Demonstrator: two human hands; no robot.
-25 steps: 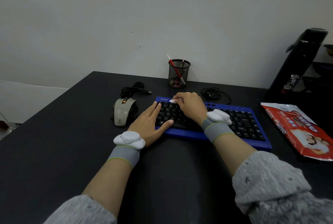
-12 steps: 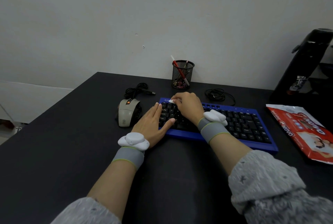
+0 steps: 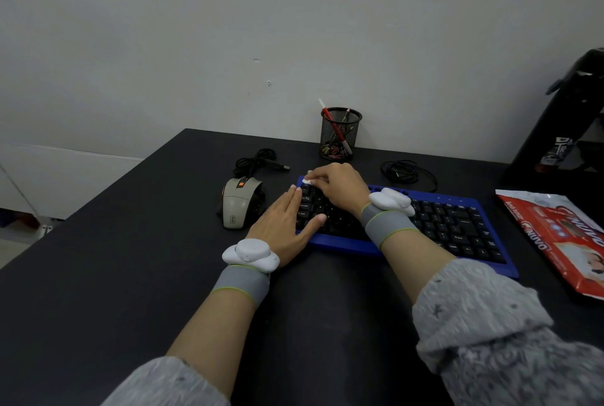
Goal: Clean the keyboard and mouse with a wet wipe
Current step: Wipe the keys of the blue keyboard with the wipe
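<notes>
A blue keyboard (image 3: pixel 451 225) with black keys lies on the black desk. My right hand (image 3: pixel 336 186) has curled fingers pressing a small white wet wipe (image 3: pixel 307 181) onto the keyboard's far left corner. Most of the wipe is hidden under the fingers. My left hand (image 3: pixel 282 222) lies flat with straight fingers on the keyboard's left end, its thumb across the lower keys. A beige mouse (image 3: pixel 237 206) with an orange button sits just left of the keyboard, untouched.
A mesh pen cup (image 3: pixel 340 135) stands at the wall behind the keyboard. Coiled black cables (image 3: pixel 403 171) lie at the back, another cable (image 3: pixel 258 160) behind the mouse. A red wet wipe pack (image 3: pixel 562 235) lies at the right, a black object (image 3: pixel 562 131) behind it.
Both hands stay almost in place at the keyboard's left end; the right hand's fingers shift the wipe slightly at the far corner. The camera view drifted a little left.
</notes>
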